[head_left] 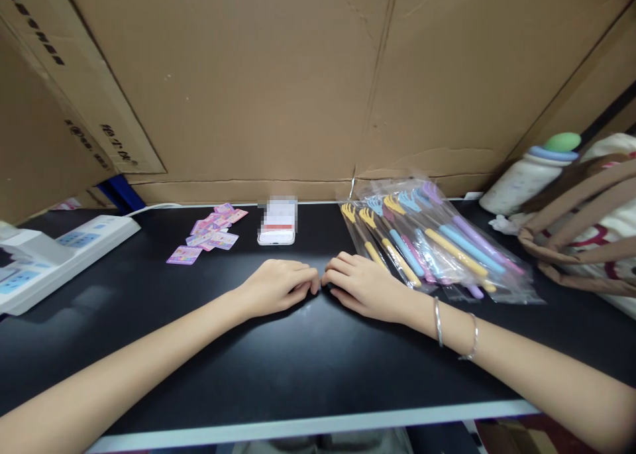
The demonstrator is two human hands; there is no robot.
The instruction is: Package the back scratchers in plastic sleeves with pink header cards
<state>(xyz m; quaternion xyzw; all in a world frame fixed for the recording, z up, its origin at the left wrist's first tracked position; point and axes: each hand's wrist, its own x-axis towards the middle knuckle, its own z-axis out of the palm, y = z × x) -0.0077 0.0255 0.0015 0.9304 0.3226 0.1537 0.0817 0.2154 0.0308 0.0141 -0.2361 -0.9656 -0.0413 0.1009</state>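
My left hand (281, 285) rests on the black tabletop (209, 374), its fingers loosely bent and holding nothing that I can see. Facing it, my right hand (365, 287) lies palm down with its fingers slightly apart and also seems to hold nothing. The fingertips of both hands nearly meet. Just beyond the right hand are several hand-shaped back scratchers (450, 252) in clear plastic sleeves, with yellow, blue, purple and pink handles. A phone (276, 236) with a partly blurred screen lies beyond the left hand. Small pink and purple printed cards (211, 230) form a loose pile farther left.
A white power strip (74, 255) with a plug in it lies at the left. On the right stand a tilted white bottle (527, 179) with a blue and green top, crumpled tissue (504, 225), and a bag with brown straps (571, 228). Cardboard (258, 83) walls the back.
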